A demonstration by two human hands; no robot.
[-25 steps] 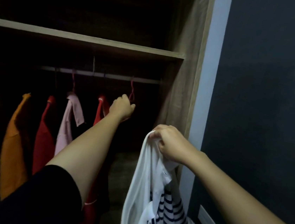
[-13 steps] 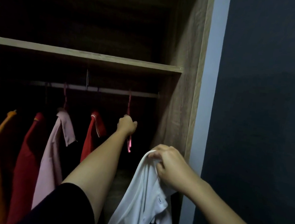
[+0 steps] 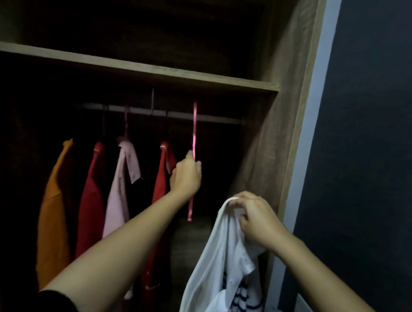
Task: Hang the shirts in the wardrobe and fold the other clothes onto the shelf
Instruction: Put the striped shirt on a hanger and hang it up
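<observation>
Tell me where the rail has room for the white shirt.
Free for the white shirt: the stretch of metal rail between the right-hand red shirt and the wooden side wall, where the left hand holds the pink hanger. Crowded leftwards: an orange shirt, the left-hand red shirt and a pale pink shirt hang close together.

Open rail (image 3: pixel 216 119) right of centre, between the rightmost red shirt (image 3: pixel 159 191) and the wardrobe side panel (image 3: pixel 264 149); shelf (image 3: pixel 133 66) close above

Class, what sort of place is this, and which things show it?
Most likely a clothes wardrobe: shirts hang from a rail under a wooden shelf, and the left hand holds a pink hanger.
</observation>
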